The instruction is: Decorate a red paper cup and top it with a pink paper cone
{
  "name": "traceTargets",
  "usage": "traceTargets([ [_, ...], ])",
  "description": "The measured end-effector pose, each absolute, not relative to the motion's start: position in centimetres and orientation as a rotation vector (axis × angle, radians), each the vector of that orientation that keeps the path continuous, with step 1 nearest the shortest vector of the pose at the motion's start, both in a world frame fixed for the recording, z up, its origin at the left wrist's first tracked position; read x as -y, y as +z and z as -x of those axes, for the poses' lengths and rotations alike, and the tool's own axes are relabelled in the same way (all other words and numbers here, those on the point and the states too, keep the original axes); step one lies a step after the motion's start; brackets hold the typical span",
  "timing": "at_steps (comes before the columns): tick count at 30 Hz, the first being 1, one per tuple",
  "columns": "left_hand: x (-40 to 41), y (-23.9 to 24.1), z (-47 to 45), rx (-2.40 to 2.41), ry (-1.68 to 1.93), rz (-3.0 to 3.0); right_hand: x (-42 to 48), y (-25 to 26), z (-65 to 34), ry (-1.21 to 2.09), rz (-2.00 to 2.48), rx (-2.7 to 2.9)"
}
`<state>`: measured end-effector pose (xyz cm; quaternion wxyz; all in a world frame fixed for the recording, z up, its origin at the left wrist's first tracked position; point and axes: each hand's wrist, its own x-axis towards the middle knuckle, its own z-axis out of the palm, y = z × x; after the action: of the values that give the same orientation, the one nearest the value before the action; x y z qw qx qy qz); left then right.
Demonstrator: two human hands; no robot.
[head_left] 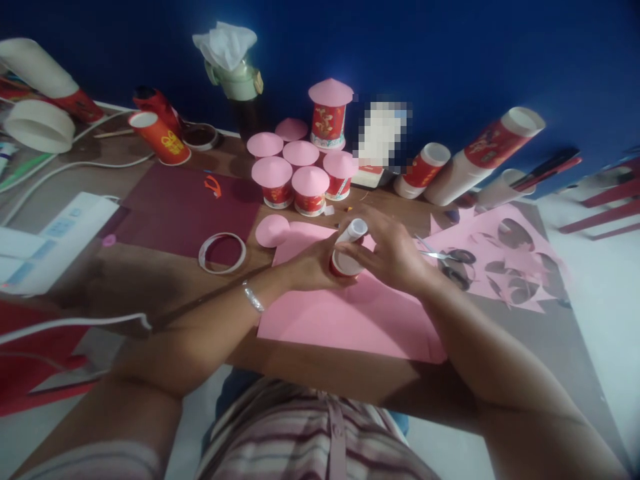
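Brown table takes up most of the view, w/ a maroon sheet at L, a pink paper sheet front & ctr, and a cut-up pink sheet at R. Progress, my read: approx. 7 cone-topped paper cups grouped at the back look done, tho 1 shows only its cone. L hand has fingers curled round a red paper cup; R hand has fingers closed in a pinch on a white tube. That cup's over the pink paper sheet, no cone on, so I'd call it unfinished. Scissors lie at the offcuts' near-L edge; tape roll nr the maroon sheet; loose round pink pc beside the pink paper sheet, flat or coned unclear. Smallest: the tube, tilted just above the cup; can't tell if they touch.
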<state>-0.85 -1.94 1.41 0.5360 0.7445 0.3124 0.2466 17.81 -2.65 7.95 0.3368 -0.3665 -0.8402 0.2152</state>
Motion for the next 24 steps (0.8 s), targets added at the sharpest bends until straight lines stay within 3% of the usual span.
traceTargets([
  [24, 1.8, 2.3, 0.5, -0.744, 0.578, -1.855, 3.2, 8.5, -17.8, 0.646, 0.942, 2.212],
])
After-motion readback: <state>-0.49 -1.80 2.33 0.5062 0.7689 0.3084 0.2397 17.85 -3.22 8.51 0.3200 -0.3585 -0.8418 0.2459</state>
